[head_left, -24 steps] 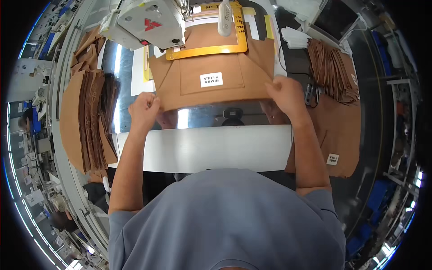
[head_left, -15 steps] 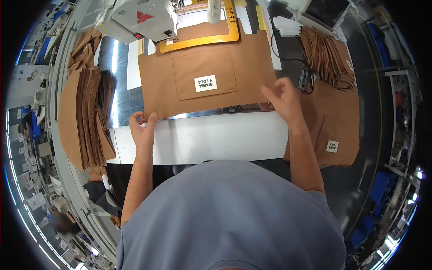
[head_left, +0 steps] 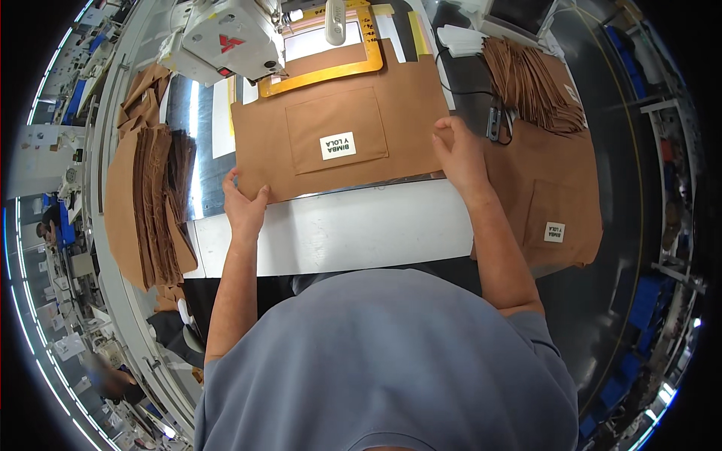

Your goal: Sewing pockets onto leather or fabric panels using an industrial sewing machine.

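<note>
A brown fabric panel (head_left: 410, 113) with a stitched patch pocket (head_left: 308, 124) and a white label (head_left: 338, 146) lies in front of the sewing machine. The far part of the panel runs under a yellow frame (head_left: 323, 76). My left hand (head_left: 244, 213) is at the panel's near left corner, thumb on the cloth and fingers spread apart along the edge. At the right edge, my right hand (head_left: 462, 159) has its thumb and index finger bent close together on the cloth. The underside of the panel is hidden.
The white sewing machine head (head_left: 229, 41) stands at the far left of the panel. Stacked brown pieces (head_left: 139, 203) lie on the left, folded ones (head_left: 530, 83) at the far right. Another pocketed panel (head_left: 571, 173) hangs at right, beside a small black tool (head_left: 493, 122).
My left thumb and fingers have spread from a closer hold on the corner. My right hand has come up along the right edge and its fingers have drawn together. The view has shifted slightly.
</note>
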